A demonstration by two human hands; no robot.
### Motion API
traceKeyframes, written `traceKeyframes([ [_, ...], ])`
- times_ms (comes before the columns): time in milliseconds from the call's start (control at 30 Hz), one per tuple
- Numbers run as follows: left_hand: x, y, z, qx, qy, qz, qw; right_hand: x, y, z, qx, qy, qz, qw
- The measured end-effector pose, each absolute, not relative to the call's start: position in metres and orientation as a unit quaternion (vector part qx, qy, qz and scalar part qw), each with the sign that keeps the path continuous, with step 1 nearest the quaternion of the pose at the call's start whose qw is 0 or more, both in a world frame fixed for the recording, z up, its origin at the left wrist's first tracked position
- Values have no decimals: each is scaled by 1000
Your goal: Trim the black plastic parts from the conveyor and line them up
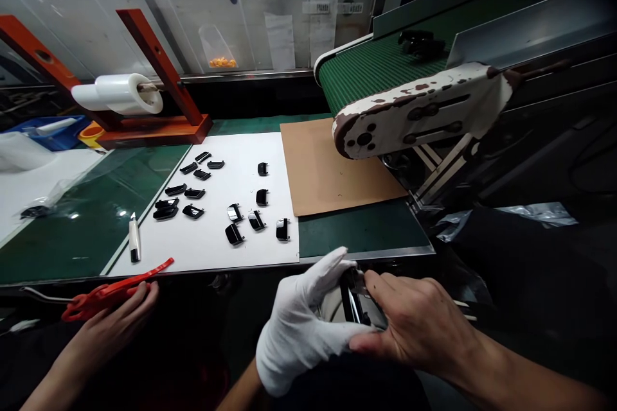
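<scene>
My left hand [301, 321], in a white glove, is closed around a glossy black plastic part [355, 298] in front of the table's edge. From the other side my bare right hand [419, 318] grips the same part, fingers at its top and thumb at its bottom. The fingers partly cover the part, so its full shape is hidden. Beyond my hands, several small black plastic pieces [234, 233] lie spread over a white sheet [260, 250] on the table.
At the left, a co-worker's hand [113, 318] holds a red tool [113, 292]. A white pen-like tool [134, 241] lies nearby. A film roll [128, 93] sits on an orange stand [154, 131]. Brown cardboard [332, 173] lies below a green conveyor belt [376, 70] carrying a black part [420, 43].
</scene>
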State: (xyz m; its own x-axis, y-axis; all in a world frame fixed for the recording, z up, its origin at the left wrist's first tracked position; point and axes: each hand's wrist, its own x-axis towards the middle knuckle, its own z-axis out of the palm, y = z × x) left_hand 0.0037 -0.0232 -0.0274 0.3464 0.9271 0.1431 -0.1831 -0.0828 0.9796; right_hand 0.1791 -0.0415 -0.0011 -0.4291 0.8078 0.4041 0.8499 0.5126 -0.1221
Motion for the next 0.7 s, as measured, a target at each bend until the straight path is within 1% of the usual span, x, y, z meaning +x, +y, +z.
traceKeyframes([
  [167, 3, -24, -26, 548, 339, 474, 600, 180, -41, -4, -481, -852, -50, 199],
  [267, 4, -24, -27, 529, 347, 465, 619, 180, -40, -6, -467, -858, -11, 213],
  [367, 7, -25, -29, 486, 298, 481, 667, 178, -40, -5, -444, -843, 53, 298],
  [467, 10, -25, -32, 464, 245, 513, 680, 173, -45, -4, -461, -794, 92, 387],
  [600, 9, -26, -38, 459, 228, 536, 671, 163, -59, -6, -513, -726, 134, 437],
  [700, 6, -25, -42, 504, 246, 539, 629, 153, -69, -6, -545, -678, 153, 468],
])
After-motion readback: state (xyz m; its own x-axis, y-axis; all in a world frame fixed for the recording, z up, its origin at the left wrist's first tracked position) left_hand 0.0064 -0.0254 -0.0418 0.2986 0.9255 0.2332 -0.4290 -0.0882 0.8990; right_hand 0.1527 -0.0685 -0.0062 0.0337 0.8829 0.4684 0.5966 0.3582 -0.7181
